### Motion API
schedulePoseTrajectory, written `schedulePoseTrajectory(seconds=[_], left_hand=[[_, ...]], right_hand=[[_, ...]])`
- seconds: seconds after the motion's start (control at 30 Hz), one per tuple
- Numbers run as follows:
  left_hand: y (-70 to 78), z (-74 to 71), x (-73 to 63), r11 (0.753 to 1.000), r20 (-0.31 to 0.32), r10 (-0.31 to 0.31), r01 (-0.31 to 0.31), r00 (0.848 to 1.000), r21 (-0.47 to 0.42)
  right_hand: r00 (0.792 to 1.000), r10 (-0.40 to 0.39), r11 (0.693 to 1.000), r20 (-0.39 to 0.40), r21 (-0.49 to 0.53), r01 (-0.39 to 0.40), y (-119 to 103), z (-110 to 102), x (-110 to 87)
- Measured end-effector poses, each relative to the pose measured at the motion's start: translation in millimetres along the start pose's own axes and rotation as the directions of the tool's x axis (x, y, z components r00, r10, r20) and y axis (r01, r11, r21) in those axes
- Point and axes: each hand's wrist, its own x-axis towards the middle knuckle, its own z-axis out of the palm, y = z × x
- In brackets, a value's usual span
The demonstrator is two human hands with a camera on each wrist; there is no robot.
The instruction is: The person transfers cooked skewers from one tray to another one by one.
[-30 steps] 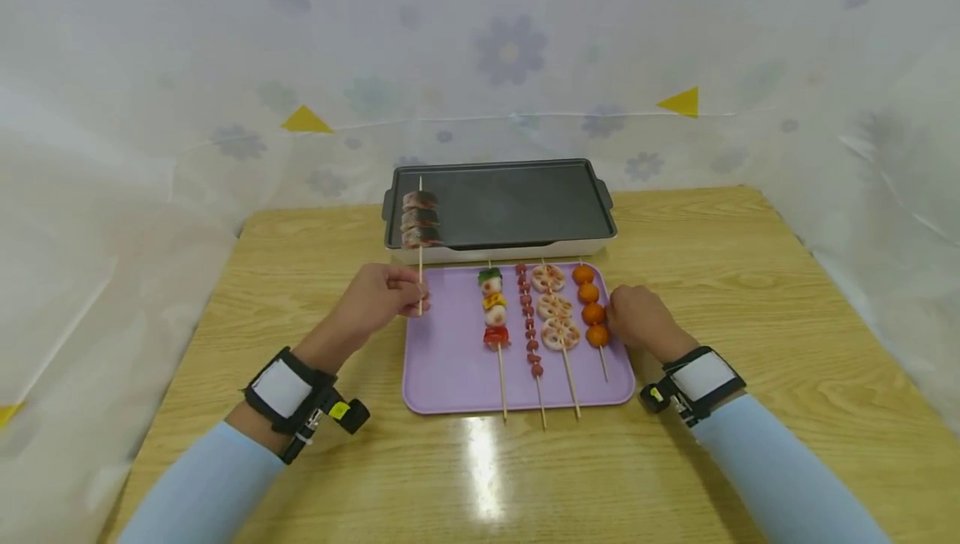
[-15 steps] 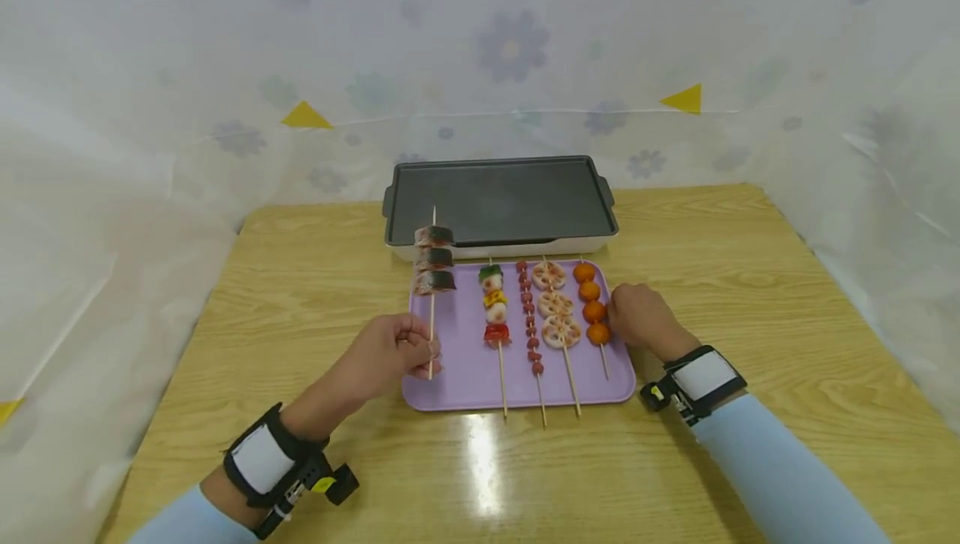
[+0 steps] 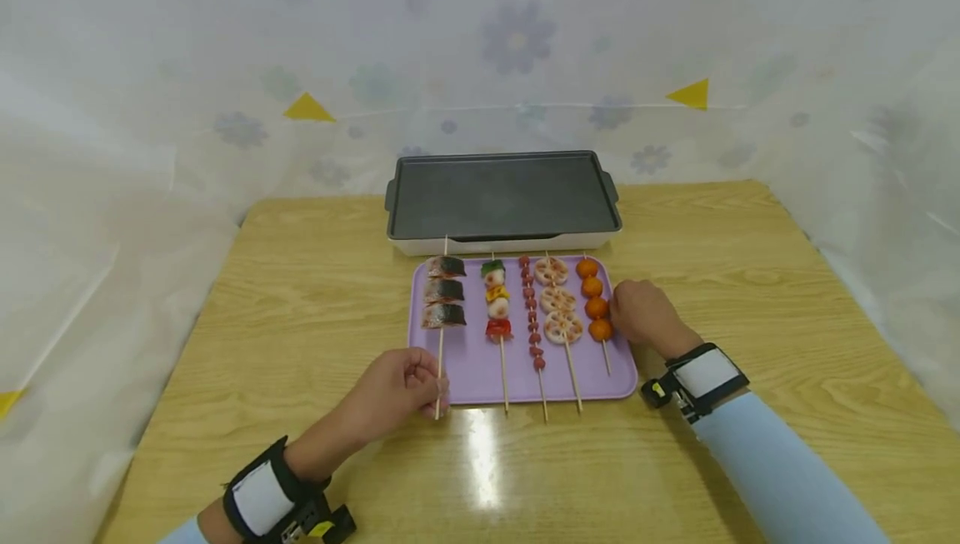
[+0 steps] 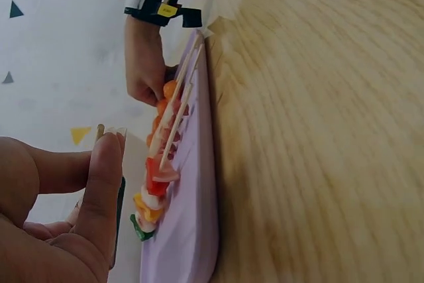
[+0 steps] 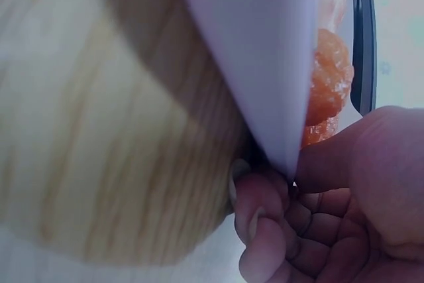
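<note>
In the head view my left hand (image 3: 401, 386) pinches the lower stick of a skewer with three dark-skinned fish pieces (image 3: 444, 291). That skewer overlaps the left part of the purple tray (image 3: 472, 373), its tip toward the griddle. In the left wrist view the stick's end (image 4: 100, 130) shows at the thumb. My right hand (image 3: 647, 315) is at the tray's right side; in the right wrist view its thumb and fingers pinch the tray rim (image 5: 265, 77). Beside it lies a skewer of orange balls (image 3: 596, 307).
Also on the tray are a mixed vegetable skewer (image 3: 497, 301), a skewer of small red pieces (image 3: 532, 319) and a lotus root skewer (image 3: 558, 300). Behind stands a dark griddle (image 3: 502, 194) with a pale base. The wooden table (image 3: 750, 294) reaches patterned sheeting at the back.
My left hand has drawn the fish skewer back from over the griddle, toward me and slightly right, to over the tray's left part. The right hand has stayed at the tray's edge.
</note>
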Motion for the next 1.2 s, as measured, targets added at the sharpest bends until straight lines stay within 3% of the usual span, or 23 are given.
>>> schedulePoseTrajectory(seconds=[0.2, 0.47, 0.73, 0.93, 1.2], left_hand=[[-12.9, 5.8, 2.2, 0.999, 0.009, -0.020, 0.021, 1.000, -0.038], [-22.1, 4.4, 14.6, 0.995, -0.040, -0.005, 0.009, 0.999, 0.103], [-35.0, 2.7, 25.0, 0.995, -0.055, -0.023, 0.028, 0.998, 0.096], [-33.5, 3.8, 27.9, 0.990, -0.079, -0.058, 0.068, 0.995, 0.127], [-29.0, 1.1, 29.8, 0.971, -0.062, -0.032, 0.046, 0.998, 0.234]], right_hand=[[1.000, -0.003, 1.000, -0.009, 0.018, 0.003, 2.0, 1.4, 0.6], [1.000, -0.011, 1.000, 0.004, -0.018, 0.011, 2.5, 1.6, 1.7], [1.000, 0.001, 1.000, 0.006, -0.021, -0.001, 2.4, 0.4, 1.2], [1.000, 0.011, 1.000, 0.002, 0.029, -0.011, 2.8, -0.3, 0.3], [0.998, -0.044, 0.999, -0.037, -0.005, 0.043, 3.0, 1.6, -1.6]])
